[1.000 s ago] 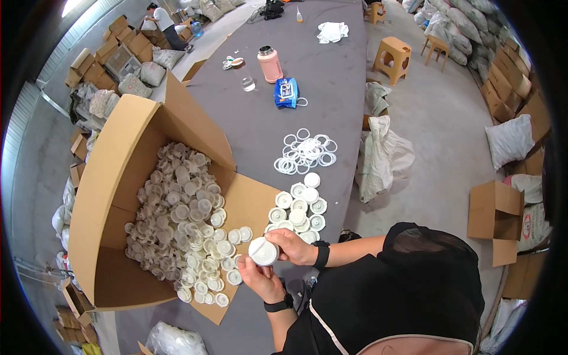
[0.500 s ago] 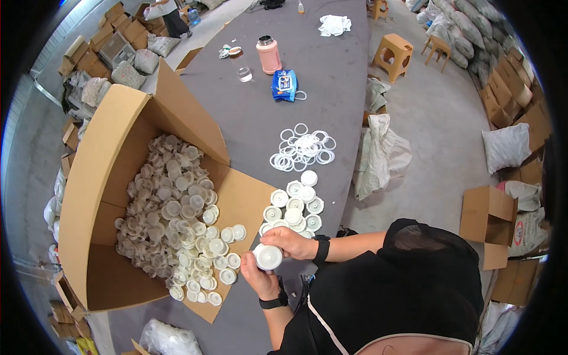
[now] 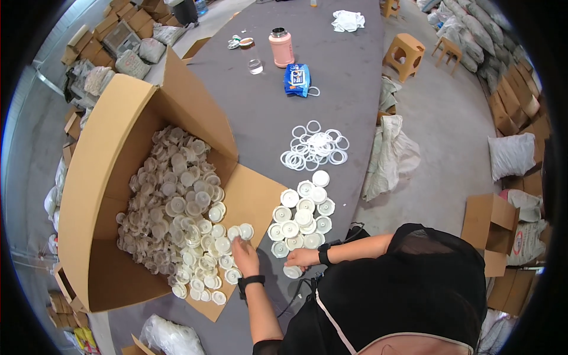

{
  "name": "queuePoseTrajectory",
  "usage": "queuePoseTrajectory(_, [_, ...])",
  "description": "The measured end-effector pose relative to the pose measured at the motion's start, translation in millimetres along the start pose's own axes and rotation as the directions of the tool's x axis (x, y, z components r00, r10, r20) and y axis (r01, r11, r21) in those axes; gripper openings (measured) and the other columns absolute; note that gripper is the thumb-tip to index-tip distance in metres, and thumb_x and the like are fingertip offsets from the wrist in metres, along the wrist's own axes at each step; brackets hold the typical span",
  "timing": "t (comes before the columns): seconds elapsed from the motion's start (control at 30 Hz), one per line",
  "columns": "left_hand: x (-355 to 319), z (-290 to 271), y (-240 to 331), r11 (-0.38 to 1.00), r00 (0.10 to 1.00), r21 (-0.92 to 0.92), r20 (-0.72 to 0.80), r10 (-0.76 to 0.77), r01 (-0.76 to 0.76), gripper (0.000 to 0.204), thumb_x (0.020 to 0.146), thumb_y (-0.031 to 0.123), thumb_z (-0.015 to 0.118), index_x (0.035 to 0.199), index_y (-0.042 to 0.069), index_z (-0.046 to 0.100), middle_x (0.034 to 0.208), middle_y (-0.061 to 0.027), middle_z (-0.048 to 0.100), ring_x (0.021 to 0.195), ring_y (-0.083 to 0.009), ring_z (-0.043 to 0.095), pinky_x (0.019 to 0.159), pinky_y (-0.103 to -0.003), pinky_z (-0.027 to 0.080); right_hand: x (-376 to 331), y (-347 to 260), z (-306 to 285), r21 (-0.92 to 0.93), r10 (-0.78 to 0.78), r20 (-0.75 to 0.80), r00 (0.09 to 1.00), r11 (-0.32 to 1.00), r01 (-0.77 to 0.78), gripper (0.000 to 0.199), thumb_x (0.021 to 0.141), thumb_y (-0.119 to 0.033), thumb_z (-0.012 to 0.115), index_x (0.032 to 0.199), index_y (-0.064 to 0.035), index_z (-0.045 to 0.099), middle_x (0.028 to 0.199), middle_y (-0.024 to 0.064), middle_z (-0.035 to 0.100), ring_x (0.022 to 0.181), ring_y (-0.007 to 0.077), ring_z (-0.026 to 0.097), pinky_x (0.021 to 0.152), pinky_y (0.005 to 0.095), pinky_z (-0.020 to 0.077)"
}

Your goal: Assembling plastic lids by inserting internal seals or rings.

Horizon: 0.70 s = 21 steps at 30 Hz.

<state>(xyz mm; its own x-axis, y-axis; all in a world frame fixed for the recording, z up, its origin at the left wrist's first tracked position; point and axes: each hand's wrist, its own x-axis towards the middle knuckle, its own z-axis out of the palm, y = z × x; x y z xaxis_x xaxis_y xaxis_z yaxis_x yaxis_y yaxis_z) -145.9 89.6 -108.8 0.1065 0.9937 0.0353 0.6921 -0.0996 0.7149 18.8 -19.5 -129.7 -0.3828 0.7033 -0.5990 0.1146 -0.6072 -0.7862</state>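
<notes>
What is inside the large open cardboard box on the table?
A heap of round, whitish pieces lies in the cardboard box, and some lie on its flap, where the left hand is. Whatever lies beneath the heap is hidden.

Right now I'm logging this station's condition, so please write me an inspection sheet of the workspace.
Surface: long grey table top; large brown cardboard box lying open at left.
Job's things: pale round plastic caps spilling onto the box's flap; angular white plastic caps grouped apart; white plastic rings heaped beyond.
Clutter: pink cylindrical bottle, clear lidded bottle, blue soft packet, crumpled white cloth.
Hands: left hand at the pale caps; right hand touching a round white plastic cap, grip unclear.
Cables: thin black cord near the right hand.
Surroundings: tan plastic stool, plump white sack, brown cardboard carton.
</notes>
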Motion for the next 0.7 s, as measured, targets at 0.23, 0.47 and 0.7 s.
queuePoseTrajectory(0.23, [48.3,9.2,-26.1,0.72,0.939,0.603,0.231,0.255,-0.344,0.039,0.064,0.005,0.057,0.102,0.005,0.048,0.104,-0.0153,0.048,0.104,-0.0337,0.043,0.093,-0.046,0.028,5.5,3.3,-4.8,-0.269,0.06,0.008,0.998,0.961,-0.056,0.031,0.081,-0.03,0.047,0.076,-0.0008,0.054,0.057,0.0103,0.057,0.046,0.0178,0.055,0.043,0.0314,0.0422])
queuePoseTrajectory(0.47, [30.8,19.7,53.6,0.938,0.97,0.261,0.146,0.194,-0.227,0.056,0.056,0.02,0.072,0.105,0.004,0.049,0.095,-0.0161,0.049,0.088,-0.0321,0.048,0.076,-0.04,0.039,0.5,-36.5,-42.7,-0.001,-0.301,-0.412,0.86,0.944,0.33,0.042,0.08,-0.034,0.054,0.108,-0.003,0.049,0.09,0.009,0.058,0.077,0.017,0.056,0.066,0.0291,0.0444])
queuePoseTrajectory(0.7, [53.0,107.0,125.2,0.918,0.839,-0.374,0.451,0.305,-0.132,0.043,0.066,0.016,0.068,0.103,0.001,0.051,0.09,-0.01,0.051,0.077,-0.0206,0.052,0.07,-0.03,0.043,-11.4,-27.6,-138.7,0.523,-0.07,-0.606,0.793,0.716,0.463,0.026,0.084,-0.027,0.05,0.089,-0.0017,0.054,0.072,0.0002,0.052,0.057,0.007,0.048,0.053,0.0212,0.0413])
